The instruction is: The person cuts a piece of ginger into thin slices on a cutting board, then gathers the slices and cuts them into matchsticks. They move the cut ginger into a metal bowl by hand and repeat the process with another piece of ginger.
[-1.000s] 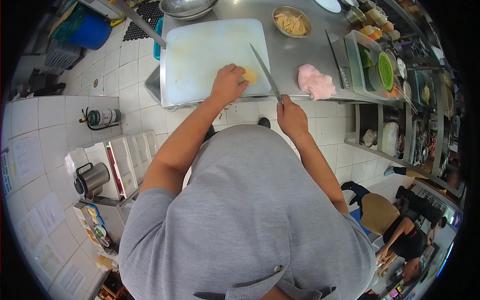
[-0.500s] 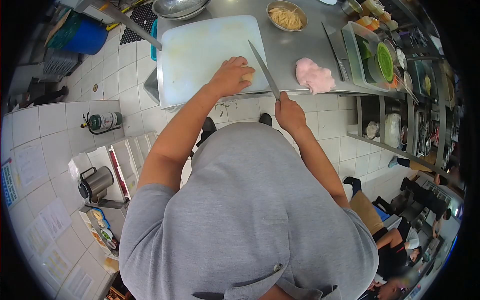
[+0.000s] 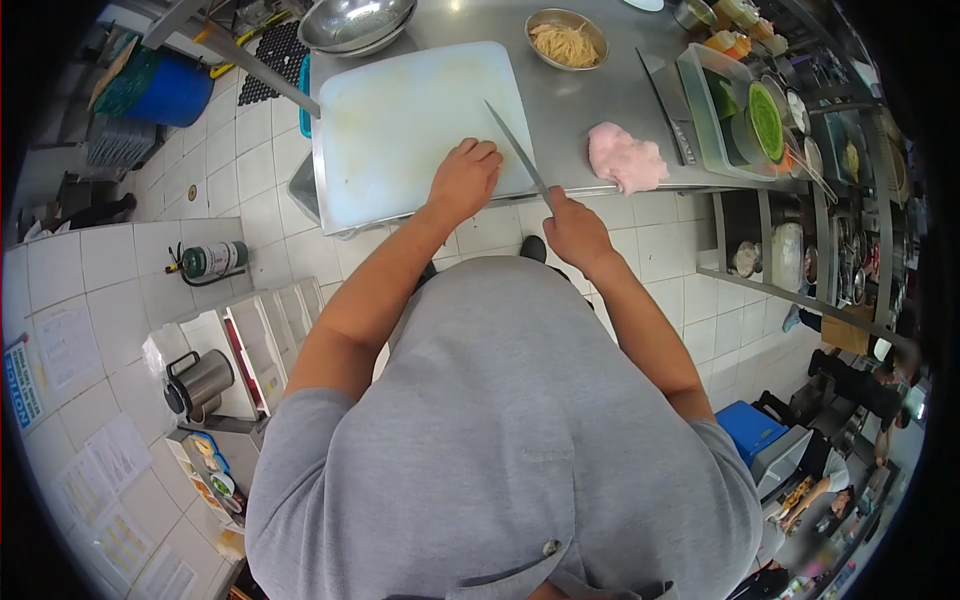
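Note:
A white cutting board lies on the steel counter. My left hand presses down at the board's near right corner and covers a small yellowish food piece, which is hidden now. My right hand grips the handle of a long knife whose blade angles up and left over the board's right edge, just beside my left hand's fingers.
A pink cloth lies right of the board. Behind it are a steel bowl of noodles, a large steel bowl and a tray of containers. Shelves with cookware stand at the right. Other people are at the lower right.
My left hand has closed over the yellowish piece, which no longer shows. The knife blade has edged closer to that hand. The view has shifted slightly.

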### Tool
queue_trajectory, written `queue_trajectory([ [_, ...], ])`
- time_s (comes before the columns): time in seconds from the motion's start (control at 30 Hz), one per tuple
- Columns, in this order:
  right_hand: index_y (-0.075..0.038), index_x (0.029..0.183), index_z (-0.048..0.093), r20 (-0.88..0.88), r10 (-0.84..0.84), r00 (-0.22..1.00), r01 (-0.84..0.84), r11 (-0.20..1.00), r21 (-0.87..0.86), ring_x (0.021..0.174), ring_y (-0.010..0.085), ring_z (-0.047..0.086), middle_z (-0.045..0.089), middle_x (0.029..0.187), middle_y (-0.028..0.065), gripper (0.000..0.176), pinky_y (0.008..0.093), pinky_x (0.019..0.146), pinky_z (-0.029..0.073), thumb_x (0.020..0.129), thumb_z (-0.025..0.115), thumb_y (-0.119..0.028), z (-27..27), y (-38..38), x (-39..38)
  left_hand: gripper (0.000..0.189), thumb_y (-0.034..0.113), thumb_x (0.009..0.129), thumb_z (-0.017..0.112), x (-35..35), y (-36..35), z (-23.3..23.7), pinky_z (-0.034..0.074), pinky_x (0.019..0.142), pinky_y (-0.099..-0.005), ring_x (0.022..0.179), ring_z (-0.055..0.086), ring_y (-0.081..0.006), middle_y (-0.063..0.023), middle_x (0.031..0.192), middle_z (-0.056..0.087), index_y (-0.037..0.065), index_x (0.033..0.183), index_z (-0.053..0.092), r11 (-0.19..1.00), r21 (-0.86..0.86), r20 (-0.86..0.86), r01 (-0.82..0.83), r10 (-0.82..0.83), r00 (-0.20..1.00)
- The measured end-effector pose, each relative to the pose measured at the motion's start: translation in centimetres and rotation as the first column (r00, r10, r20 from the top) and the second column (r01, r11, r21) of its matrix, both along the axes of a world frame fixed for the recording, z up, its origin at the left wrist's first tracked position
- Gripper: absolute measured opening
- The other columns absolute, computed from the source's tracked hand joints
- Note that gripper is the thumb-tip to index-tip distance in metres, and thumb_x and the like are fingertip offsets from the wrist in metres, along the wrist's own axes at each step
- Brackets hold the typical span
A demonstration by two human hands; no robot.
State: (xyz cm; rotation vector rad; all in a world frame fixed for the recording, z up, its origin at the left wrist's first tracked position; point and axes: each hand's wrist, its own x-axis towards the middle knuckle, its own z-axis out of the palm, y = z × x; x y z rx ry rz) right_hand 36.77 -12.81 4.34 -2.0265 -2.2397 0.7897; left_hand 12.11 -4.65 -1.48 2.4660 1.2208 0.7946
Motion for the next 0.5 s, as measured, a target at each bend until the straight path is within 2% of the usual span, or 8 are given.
queue_trajectory([
  [0.03, 0.002, 0.127, 0.058, -0.007, 0.024, 1.0, -0.024, 0.995, -0.099, 0.106, 0.0491, 0.08, 0.079, 0.112, 0.0318, 0.031, 0.0626, 0.096, 0.061, 0.105, 0.062, -0.019, 0.0, -0.2, -0.2, 0.014, 0.01, 0.1, 0.075, -0.1, -0.3, 0.1, 0.057, 0.106, -0.0462, 0.116, 0.067, -0.0338, -0.0094, 0.122, 0.074, 0.004, 0.111, 0.079, 1.0, 0.0, -0.012, -0.004, 0.004, 1.0],
  [0.1, 0.002, 0.129, 0.057, 0.037, 0.011, 0.999, -0.007, 0.995, -0.101, 0.105, 0.0483, 0.08, 0.08, 0.111, 0.0309, 0.03, 0.0617, 0.094, 0.062, 0.105, 0.061, -0.016, 0.5, 0.2, -0.9, 0.012, 0.011, 0.1, 0.076, -0.3, -0.1, 0.3, 0.057, 0.105, -0.0452, 0.117, 0.066, -0.0319, -0.0076, 0.122, 0.073, 0.005, 0.11, 0.08, 1.0, 0.01, -0.029, 0.007, -0.007, 1.0],
  [0.2, 0.001, 0.13, 0.057, 0.11, 0.009, 0.994, 0.004, 0.993, -0.115, 0.103, 0.0466, 0.081, 0.081, 0.109, 0.0282, 0.027, 0.0595, 0.092, 0.063, 0.106, 0.059, -0.011, 2.4, 0.7, -2.2, 0.014, 0.01, 0.1, 0.076, -0.4, -0.2, 0.2, 0.057, 0.106, -0.0454, 0.118, 0.066, -0.0328, -0.0086, 0.123, 0.073, 0.005, 0.111, 0.079, 0.999, 0.009, 0.024, 0.037, -0.037, 0.999],
  [0.3, 0.0, 0.13, 0.058, 0.154, 0.043, 0.987, -0.021, 0.989, -0.144, 0.102, 0.045, 0.082, 0.083, 0.107, 0.0258, 0.025, 0.0571, 0.09, 0.064, 0.107, 0.057, -0.008, 2.7, 1.6, -2.8, 0.017, 0.006, 0.098, 0.076, -0.1, -0.2, 0.1, 0.057, 0.105, -0.048, 0.117, 0.067, -0.0374, -0.0116, 0.126, 0.074, 0.002, 0.114, 0.079, 0.999, -0.041, 0.079, 0.025, -0.022, 0.997],
  [0.5, 0.0, 0.129, 0.062, 0.148, 0.11, 0.983, -0.089, 0.986, -0.14, 0.104, 0.0441, 0.083, 0.083, 0.109, 0.0258, 0.024, 0.0557, 0.09, 0.065, 0.107, 0.056, -0.007, 4.0, 1.9, -2.0, 0.015, 0.005, 0.098, 0.075, 0.9, -0.7, -0.3, 0.055, 0.102, -0.0499, 0.114, 0.066, -0.0397, -0.0141, 0.121, 0.073, 0.002, 0.112, 0.077, 0.993, -0.053, 0.14, -0.103, 0.109, 0.984],
])
